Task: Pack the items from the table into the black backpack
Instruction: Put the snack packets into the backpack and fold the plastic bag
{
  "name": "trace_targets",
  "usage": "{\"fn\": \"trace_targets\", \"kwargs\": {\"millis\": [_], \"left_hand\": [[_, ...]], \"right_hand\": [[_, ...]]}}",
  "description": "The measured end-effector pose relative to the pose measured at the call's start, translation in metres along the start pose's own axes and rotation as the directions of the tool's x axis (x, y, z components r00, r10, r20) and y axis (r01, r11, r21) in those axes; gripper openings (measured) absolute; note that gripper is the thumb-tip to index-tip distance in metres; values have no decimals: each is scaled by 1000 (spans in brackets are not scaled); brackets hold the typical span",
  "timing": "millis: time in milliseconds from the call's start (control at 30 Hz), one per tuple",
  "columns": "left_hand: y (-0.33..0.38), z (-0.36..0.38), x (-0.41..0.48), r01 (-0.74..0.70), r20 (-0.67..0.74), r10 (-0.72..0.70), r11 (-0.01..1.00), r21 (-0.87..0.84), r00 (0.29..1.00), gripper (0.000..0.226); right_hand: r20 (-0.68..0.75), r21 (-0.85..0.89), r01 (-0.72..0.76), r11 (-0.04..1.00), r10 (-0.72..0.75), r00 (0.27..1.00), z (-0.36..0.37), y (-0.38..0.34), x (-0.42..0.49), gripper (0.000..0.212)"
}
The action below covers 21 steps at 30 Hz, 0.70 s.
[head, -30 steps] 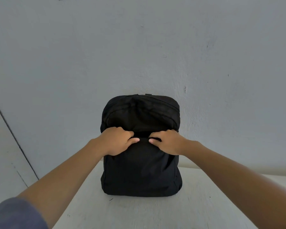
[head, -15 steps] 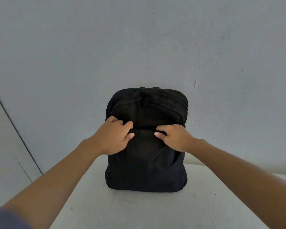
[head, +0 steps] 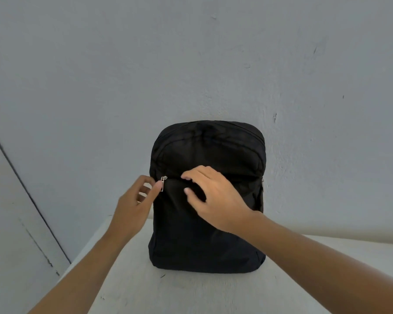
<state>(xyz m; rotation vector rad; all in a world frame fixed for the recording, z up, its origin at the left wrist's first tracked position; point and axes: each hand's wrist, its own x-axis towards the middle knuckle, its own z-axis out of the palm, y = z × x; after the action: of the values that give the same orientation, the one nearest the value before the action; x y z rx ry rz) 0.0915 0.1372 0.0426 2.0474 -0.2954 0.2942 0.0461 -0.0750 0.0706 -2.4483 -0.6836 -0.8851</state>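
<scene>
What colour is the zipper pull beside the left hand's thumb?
Silver: the small metal zipper pull on the black fabric backpack, head view.

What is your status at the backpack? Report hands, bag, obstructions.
Left hand open, thumb at zipper pull. Right hand open, fingertips on black backpack front. Backpack upright on table. No obstruction seen.

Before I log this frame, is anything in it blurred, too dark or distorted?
Head view: soft, even light, no glare; the black backpack is so dark its folds barely read, though the metal zipper pull stands out; fingers of the left hand look slightly soft; the wall line at left leans, likely wide-lens distortion.
</scene>
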Motion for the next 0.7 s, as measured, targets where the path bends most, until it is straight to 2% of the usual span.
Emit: {"fn": "trace_targets", "kwargs": {"millis": [67, 167, 300, 400, 467, 600, 700], "left_hand": [[-3, 0, 1, -56, 3, 56, 998, -5, 998, 31], [-2, -7, 11, 7, 32, -4, 995, -103, 999, 33], [5, -19, 19, 112, 115, -82, 950, -291, 990, 38], [10, -24, 25, 145, 104, -112, 902, -407, 988, 44], [15, -22, 28, 140, 92, -116, 933, -331, 989, 52], [30, -14, 31, -34, 157, 37, 999, -22, 987, 34], [31, -12, 34, -117, 132, 113, 993, 23, 985, 32]], "right_hand": [[103, 10, -34, 999, 33, 994, 11, -12, 13, 42], [203, -42, -71, 997, 78, 976, 30, -19, 27, 53], [23, 57, -164, 985, 163, 986, 48, -21, 37, 25], [-41, 62, -132, 989, 135, 990, 53, -25, 42, 19], [-76, 88, -119, 989, 126, 989, 48, -27, 44, 21], [-112, 8, -87, 996, 87, 990, 35, -25, 40, 23], [-104, -66, -93, 994, 86, 991, 24, -18, 33, 19]]}}
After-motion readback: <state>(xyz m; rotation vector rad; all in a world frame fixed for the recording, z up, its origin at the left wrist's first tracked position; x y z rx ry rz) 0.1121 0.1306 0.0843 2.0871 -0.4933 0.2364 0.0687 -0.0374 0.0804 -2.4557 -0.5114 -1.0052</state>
